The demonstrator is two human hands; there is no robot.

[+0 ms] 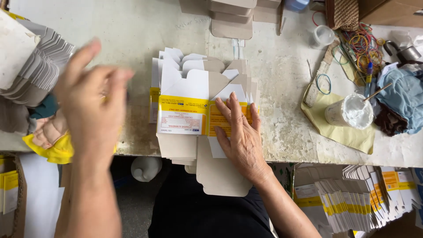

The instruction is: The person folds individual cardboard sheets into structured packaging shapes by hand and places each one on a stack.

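A fanned stack of flat carton blanks (194, 88), white with yellow bands, lies on the worn table (132, 35) at its near edge. My right hand (240, 134) rests flat on the top blank's yellow panel, fingers spread, pressing it down. My left hand (90, 105) is raised and blurred to the left of the stack, fingers apart; I cannot make out anything in it. A yellow cloth or glove (55, 150) shows under it.
A paste cup with a stick (350, 112) stands on yellow paper at the right, beside a blue cloth (403, 99), rubber bands (363, 44) and a small clear cup (324, 35). Folded cartons (31, 57) pile at left; more blanks (357, 198) sit below right.
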